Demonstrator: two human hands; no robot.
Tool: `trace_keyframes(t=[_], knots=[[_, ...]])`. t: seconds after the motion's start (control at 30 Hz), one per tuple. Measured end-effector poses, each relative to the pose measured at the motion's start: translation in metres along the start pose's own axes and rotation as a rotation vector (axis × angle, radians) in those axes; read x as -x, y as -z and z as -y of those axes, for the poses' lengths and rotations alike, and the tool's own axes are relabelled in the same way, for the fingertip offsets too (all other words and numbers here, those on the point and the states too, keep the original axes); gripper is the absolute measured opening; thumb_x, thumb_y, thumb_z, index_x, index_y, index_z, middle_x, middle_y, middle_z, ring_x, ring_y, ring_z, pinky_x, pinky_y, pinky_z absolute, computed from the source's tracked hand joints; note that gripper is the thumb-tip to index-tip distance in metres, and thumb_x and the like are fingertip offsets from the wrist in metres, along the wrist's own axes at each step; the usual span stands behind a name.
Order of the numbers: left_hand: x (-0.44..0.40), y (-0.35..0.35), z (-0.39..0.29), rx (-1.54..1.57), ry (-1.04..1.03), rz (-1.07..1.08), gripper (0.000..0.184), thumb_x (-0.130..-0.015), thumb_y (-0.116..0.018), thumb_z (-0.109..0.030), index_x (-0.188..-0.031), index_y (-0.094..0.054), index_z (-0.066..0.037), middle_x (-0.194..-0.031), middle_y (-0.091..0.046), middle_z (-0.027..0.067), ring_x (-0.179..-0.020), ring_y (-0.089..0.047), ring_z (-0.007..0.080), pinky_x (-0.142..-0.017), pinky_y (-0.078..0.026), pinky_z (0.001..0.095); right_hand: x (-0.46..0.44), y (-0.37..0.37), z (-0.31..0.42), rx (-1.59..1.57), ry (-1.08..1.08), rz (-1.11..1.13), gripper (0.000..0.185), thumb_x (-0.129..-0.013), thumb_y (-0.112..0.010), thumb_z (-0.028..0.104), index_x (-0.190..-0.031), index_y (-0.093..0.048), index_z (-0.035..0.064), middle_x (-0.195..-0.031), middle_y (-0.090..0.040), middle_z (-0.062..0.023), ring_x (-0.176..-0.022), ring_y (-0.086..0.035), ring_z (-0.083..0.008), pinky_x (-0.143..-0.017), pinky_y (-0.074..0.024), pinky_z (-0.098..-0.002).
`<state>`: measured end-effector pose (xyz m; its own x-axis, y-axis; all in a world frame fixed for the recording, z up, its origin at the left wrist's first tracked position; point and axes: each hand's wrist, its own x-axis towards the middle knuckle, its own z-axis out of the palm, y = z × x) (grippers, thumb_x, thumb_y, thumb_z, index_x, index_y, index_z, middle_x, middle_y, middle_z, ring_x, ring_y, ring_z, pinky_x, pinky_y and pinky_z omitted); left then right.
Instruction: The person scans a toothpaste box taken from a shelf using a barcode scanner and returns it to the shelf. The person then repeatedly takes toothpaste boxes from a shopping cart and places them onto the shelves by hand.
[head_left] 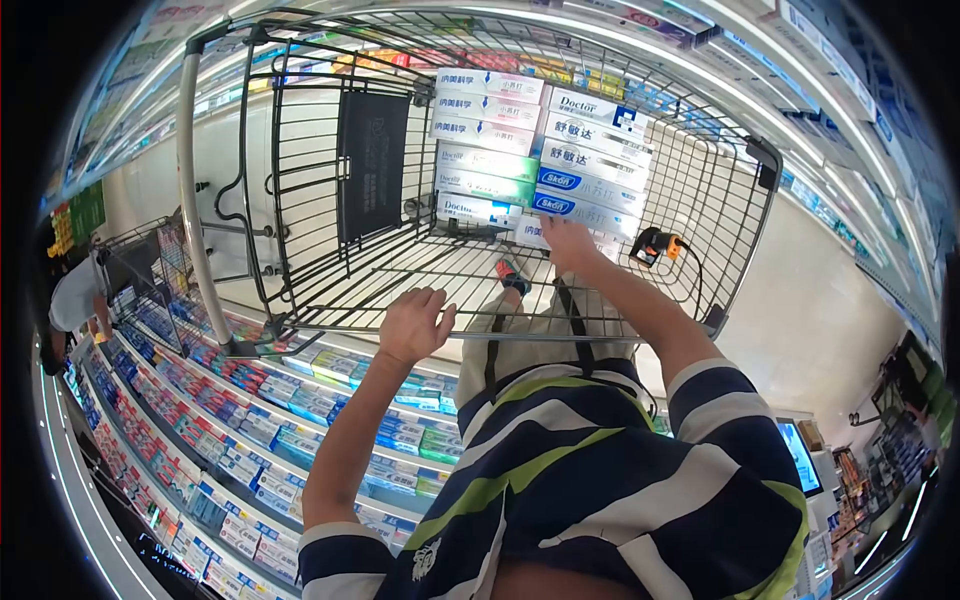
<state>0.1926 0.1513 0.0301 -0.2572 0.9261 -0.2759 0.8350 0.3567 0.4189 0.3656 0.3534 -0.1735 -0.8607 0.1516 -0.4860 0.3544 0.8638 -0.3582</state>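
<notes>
Toothpaste boxes point(488, 133) lie in two side-by-side columns inside the wire shopping cart point(310, 190), printed sides showing. White boxes with pink ends and green-ended ones form the left column; blue-and-white Skon boxes point(590, 182) are in the right one. My right hand point(574, 246) reaches over the cart's near rim, fingers closed at the lowest toothpaste box point(532, 231) of the right column and partly covering it. Over the near rim, my left hand point(415, 325) is bent with its fingers curled around the wire, holding no box.
A dark panel point(372, 165) hangs inside the cart at the left. An orange-and-black device point(660, 247) with a cable sits at its right. Stocked shelves point(250, 440) run along the lower left. Another person point(78, 300) stands beside a second cart point(140, 280) at far left.
</notes>
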Motion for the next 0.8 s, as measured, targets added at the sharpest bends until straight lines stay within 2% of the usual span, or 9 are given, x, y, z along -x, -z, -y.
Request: trace_keyframes(t=[0.07, 0.1, 0.2, 0.33, 0.4, 0.47, 0.5, 0.63, 0.8], knots=[[0.001, -0.003, 0.0, -0.015, -0.014, -0.023, 0.017, -0.08, -0.056, -0.021, -0.072, -0.051, -0.007, -0.065, -0.052, 0.0074, -0.061, -0.054, 0.0248, -0.056, -0.047, 0.0354, 0.01, 0.038, 0.006, -0.111, -0.041, 0.027, 0.07, -0.061, -0.065, 0.013, -0.124, -0.039, -0.0004, -0.098, -0.055, -0.0178, -0.087, -0.058, -0.0309, -0.069, -0.0509, -0.0397], [0.002, -0.005, 0.0, -0.01, -0.008, -0.026, 0.018, -0.081, -0.055, -0.023, -0.073, -0.051, -0.007, -0.065, -0.052, 0.0077, -0.062, -0.055, 0.0253, -0.056, -0.047, 0.0357, 0.012, 0.049, 0.007, -0.157, -0.074, 0.041, 0.073, -0.058, -0.066, 0.014, -0.125, -0.038, 0.0013, -0.101, -0.054, -0.0174, -0.096, -0.053, -0.0313, -0.077, -0.0474, -0.0411], [0.003, -0.003, -0.002, 0.008, -0.015, -0.015, 0.019, -0.082, -0.055, -0.025, -0.079, -0.053, -0.006, -0.068, -0.054, 0.0091, -0.064, -0.056, 0.0267, -0.057, -0.047, 0.0367, 0.028, 0.086, 0.014, -0.145, -0.05, -0.164, 0.074, -0.058, -0.066, 0.014, -0.125, -0.039, 0.0009, -0.1, -0.054, -0.0179, -0.097, -0.051, -0.0322, -0.082, -0.0434, -0.0415], [0.002, -0.002, 0.002, 0.234, 0.147, 0.091, 0.043, -0.083, -0.056, -0.035, -0.111, -0.053, -0.003, -0.097, -0.062, 0.0154, -0.085, -0.06, 0.0298, -0.073, -0.049, 0.0367, 0.064, 0.152, 0.039, -0.199, -0.074, -0.298, 0.073, -0.059, -0.067, 0.015, -0.126, -0.041, 0.0023, -0.097, -0.054, -0.0177, -0.095, -0.051, -0.0346, -0.083, -0.042, -0.0418], [-0.012, -0.001, 0.004, 0.78, 0.344, 0.14, 0.06, -0.083, -0.059, -0.036, -0.132, -0.038, -0.007, -0.116, -0.053, 0.0166, -0.093, -0.059, 0.0241, -0.078, -0.047, 0.0349, 0.083, 0.177, 0.053, -0.28, -0.054, -0.293, 0.073, -0.059, -0.067, 0.014, -0.126, -0.041, 0.0023, -0.097, -0.054, -0.0175, -0.091, -0.053, -0.0352, -0.082, -0.0437, -0.0409], [-0.035, 0.02, -0.014, 1.24, 0.464, 0.152, 0.069, -0.084, -0.059, -0.034, -0.139, -0.024, -0.009, -0.122, -0.047, 0.018, -0.095, -0.058, 0.0235, -0.078, -0.046, 0.0335, 0.099, 0.194, 0.069, -0.247, -0.009, -0.294, 0.073, -0.059, -0.067, 0.013, -0.126, -0.041, 0.0016, -0.097, -0.054, -0.0179, -0.088, -0.055, -0.035, -0.08, -0.0454, -0.0399], [-0.043, 0.036, -0.027, 1.363, 0.433, 0.187, 0.075, -0.085, -0.059, -0.033, -0.141, -0.015, -0.008, -0.123, -0.045, 0.0191, -0.093, -0.059, 0.0228, -0.075, -0.048, 0.0297, 0.105, 0.198, 0.075, -0.207, 0.016, -0.315, 0.073, -0.059, -0.067, 0.012, -0.127, -0.04, 0.0019, -0.097, -0.054, -0.0179, -0.088, -0.055, -0.0342, -0.08, -0.0461, -0.0394], [-0.064, 0.045, -0.051, 1.345, 0.32, 0.306, 0.071, -0.084, -0.062, -0.029, -0.137, -0.021, -0.005, -0.099, -0.057, 0.0164, -0.067, -0.064, 0.018, -0.058, -0.049, 0.0231, 0.124, 0.22, 0.097, -0.18, -0.019, -0.267, 0.075, -0.06, -0.07, 0.011, -0.128, -0.038, 0.0032, -0.105, -0.053, -0.0182, -0.1, -0.053, -0.0336, -0.086, -0.0427, -0.0441], [-0.065, 0.039, -0.06, 1.397, 0.252, 0.281, 0.062, -0.084, -0.063, -0.023, -0.132, -0.028, -0.003, -0.094, -0.058, 0.0155, -0.065, -0.064, 0.0171, -0.053, -0.049, 0.0227, 0.138, 0.225, 0.105, -0.163, -0.079, -0.287, 0.075, -0.062, -0.071, 0.016, -0.129, -0.038, 0.0025, -0.11, -0.052, -0.0188, -0.106, -0.05, -0.0341, -0.09, -0.0399, -0.045]])
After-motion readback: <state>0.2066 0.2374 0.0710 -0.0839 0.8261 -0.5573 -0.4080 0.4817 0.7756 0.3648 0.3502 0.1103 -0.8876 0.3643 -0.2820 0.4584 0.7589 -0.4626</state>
